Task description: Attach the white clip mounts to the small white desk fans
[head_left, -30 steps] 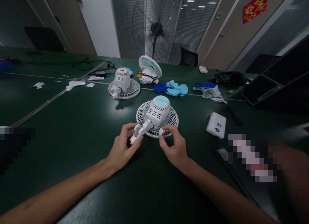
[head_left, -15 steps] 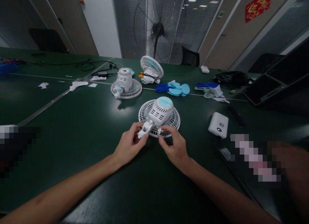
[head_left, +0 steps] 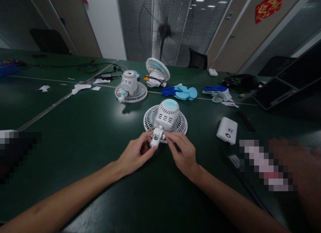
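Note:
A small white fan [head_left: 166, 117] with a pale blue motor cap lies grille-down on the green table, directly in front of me. Its white neck bracket [head_left: 157, 135] points toward me. My left hand [head_left: 136, 153] is closed on the bracket, thumb at its lower end and fingers along the left side. On the other side, my right hand [head_left: 183, 152] pinches a small white knob [head_left: 164, 136] against the bracket. The fingertips partly cover the knob.
Behind stand another face-down fan [head_left: 129, 86] and a tilted fan [head_left: 157, 72]. Light blue fan blades [head_left: 185, 92] and gloves [head_left: 217, 91] lie near the table seam. To the right are a white box-shaped device [head_left: 227, 130] and another person's blurred arm [head_left: 298, 169].
The neck bracket has swung to the right and now points more straight toward me. My left hand has followed it, and the right hand has brought the knob up against the bracket.

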Available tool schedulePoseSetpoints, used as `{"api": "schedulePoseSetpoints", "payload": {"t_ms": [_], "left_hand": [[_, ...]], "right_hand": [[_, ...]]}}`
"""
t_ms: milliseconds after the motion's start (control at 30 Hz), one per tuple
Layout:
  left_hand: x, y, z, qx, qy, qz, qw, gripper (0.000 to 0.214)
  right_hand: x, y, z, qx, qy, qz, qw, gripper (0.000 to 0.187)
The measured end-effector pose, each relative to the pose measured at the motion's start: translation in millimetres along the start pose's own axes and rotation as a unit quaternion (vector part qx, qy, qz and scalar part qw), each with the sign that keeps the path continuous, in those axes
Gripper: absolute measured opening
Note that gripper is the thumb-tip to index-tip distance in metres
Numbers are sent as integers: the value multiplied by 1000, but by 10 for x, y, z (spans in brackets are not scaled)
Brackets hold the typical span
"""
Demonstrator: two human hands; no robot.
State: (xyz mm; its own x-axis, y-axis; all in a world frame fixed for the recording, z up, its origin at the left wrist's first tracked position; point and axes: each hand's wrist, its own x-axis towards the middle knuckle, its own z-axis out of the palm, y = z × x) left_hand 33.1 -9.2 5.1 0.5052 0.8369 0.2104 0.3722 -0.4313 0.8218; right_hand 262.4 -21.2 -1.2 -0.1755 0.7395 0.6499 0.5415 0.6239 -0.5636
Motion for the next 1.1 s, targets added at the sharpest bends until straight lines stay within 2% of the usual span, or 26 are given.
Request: {"api": "schedulePoseSetpoints", "payload": {"t_ms": [100,233,367,467,633,800,867,1000,1100], "left_hand": [[0,0,8,1,-10,4,1000,53],[-2,3,13,14,-18,10,1000,55],[-5,9,17,19,-30,23,999,60],[-2,23,9,19,-28,19,999,59],[16,28,-10,13,-8,4,1000,55],[25,19,-4,-21,2,14,1000,56],[25,21,-3,-18,4,16,1000,56],[19,16,-4,6,22,20,1000,52],[14,5,-4,11,26,18,999,50]], "right_hand": [[-3,17,7,0,21,22,1000,36],[-18,47,18,-3,1,-4,1000,43],[-26,55,21,-9,25,9,1000,45],[-18,39,18,-13,12,-9,1000,47],[8,36,22,26,11,27,999,37],[-14,100,45,88,46,77,992,22],[-27,112,45,88,41,72,993,18],[-42,102,32,75,14,48,996,25],[-50,95,28,51,19,33,998,25]]}}
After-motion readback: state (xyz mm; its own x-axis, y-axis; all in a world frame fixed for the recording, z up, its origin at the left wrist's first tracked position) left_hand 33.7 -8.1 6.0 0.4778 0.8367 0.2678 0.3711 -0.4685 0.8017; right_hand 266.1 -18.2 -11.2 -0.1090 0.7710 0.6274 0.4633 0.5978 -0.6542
